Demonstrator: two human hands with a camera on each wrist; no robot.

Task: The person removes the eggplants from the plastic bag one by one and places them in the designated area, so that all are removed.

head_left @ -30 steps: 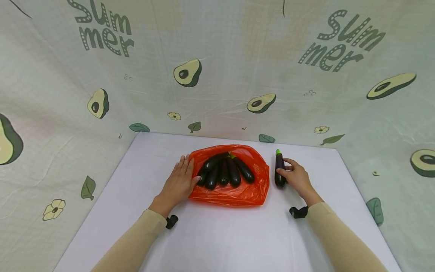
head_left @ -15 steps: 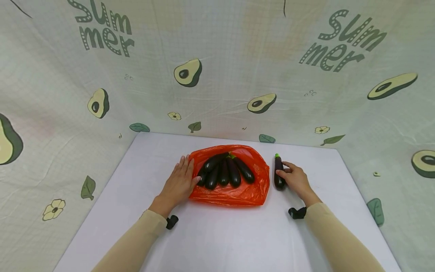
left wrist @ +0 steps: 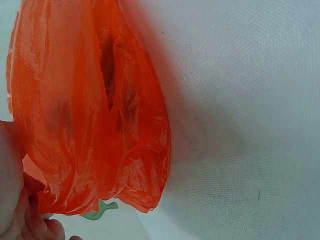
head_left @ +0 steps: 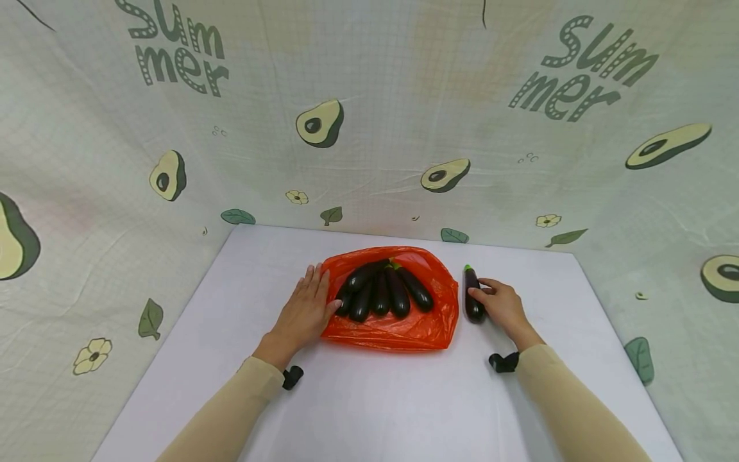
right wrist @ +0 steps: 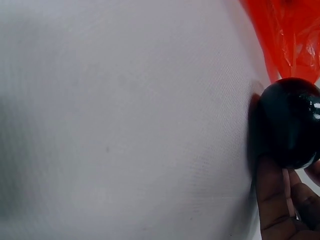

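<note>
A red plastic bag [head_left: 392, 335] lies spread on the white table, with several dark eggplants [head_left: 379, 292] fanned out on it, stems together at the back. My left hand [head_left: 303, 305] rests along the bag's left side, fingers straight and thumb over its edge. In the left wrist view the bag's crinkled side [left wrist: 65, 110] fills much of the picture. Right of the bag, a single eggplant [head_left: 473, 298] lies with its green stem pointing away. My right hand [head_left: 503, 307] holds it between thumb and fingers. Its round dark end [right wrist: 292, 122] shows in the right wrist view.
The white table [head_left: 381, 410] reaches in front of the bag and to both sides. A cloth [head_left: 369, 147] printed with avocados, leaves and lettering hangs behind and beside it. Each wrist wears a small black camera [head_left: 504, 362].
My right hand and the single eggplant have shifted slightly left and toward me; the eggplant's stem end has swung a little left. My left hand, the bag and its eggplants stay in place.
</note>
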